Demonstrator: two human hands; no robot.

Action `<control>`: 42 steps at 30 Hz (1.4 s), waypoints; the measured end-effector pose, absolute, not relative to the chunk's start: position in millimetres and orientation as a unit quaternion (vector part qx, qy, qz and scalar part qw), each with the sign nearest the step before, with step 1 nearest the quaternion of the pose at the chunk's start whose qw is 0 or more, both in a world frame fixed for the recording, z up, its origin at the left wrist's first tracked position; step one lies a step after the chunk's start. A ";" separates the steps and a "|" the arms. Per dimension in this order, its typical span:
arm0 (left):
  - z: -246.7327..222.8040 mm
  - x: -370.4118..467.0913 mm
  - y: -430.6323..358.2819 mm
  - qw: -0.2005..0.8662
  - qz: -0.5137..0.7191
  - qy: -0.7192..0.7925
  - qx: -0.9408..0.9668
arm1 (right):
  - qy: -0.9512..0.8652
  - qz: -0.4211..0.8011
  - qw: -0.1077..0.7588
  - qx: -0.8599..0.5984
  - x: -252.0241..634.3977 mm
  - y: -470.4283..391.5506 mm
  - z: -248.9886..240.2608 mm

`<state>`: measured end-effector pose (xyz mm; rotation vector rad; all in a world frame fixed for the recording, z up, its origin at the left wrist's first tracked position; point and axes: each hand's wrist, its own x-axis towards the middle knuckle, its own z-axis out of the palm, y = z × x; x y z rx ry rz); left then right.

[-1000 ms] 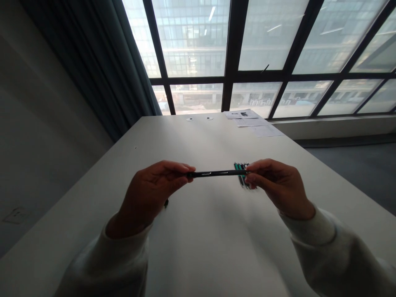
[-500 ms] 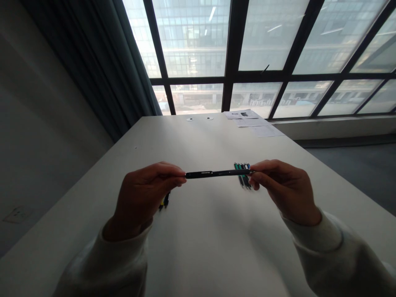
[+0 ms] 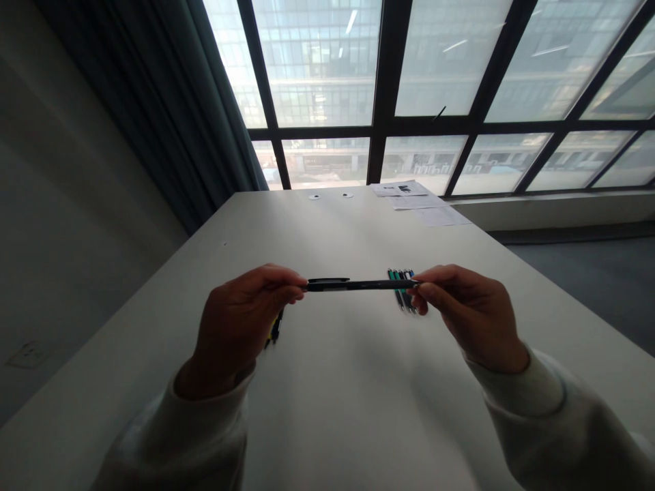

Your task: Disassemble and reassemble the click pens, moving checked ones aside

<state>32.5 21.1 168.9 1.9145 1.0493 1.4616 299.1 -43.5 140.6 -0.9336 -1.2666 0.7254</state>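
A black pen (image 3: 358, 285) is held level above the table, stretched between both hands. My left hand (image 3: 240, 314) pinches its left end, by the clip, which now lies along the pen's upper edge. On the other end, the thumb and fingertips of my right hand (image 3: 468, 307) close on the tip. Behind the right fingertips, several pens (image 3: 402, 293) with green, black, white and blue parts lie side by side. Partly hidden by my left hand are a few black and yellow pens (image 3: 277, 329).
The white table (image 3: 327, 409) stretches away towards a window with dark frames. Sheets of paper (image 3: 443, 216) lie at its far right corner. Two small white ovals (image 3: 347, 196) sit near the far edge. A dark curtain (image 3: 168, 116) hangs at the left.
The pen has turned about its long axis: its clip, earlier facing me, now shows along the top. My left hand has shifted slightly; the right hand stays almost still.
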 end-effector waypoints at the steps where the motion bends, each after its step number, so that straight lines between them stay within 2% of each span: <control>1: 168.7 33.7 20.5 0.250 0.540 0.390 0.703 | -0.556 0.322 0.648 -0.410 299.2 -43.4 140.3; 13: 167.4 37.2 18.4 0.261 0.516 0.424 0.697 | -0.549 0.344 0.640 -0.412 299.3 -43.8 139.9; 28: 171.6 30.4 22.5 0.210 0.452 0.376 0.781 | -0.552 0.351 0.627 -0.423 299.2 -44.8 140.4; 42: 171.6 31.8 21.6 0.213 0.442 0.371 0.788 | -0.547 0.341 0.625 -0.441 297.9 -44.9 141.3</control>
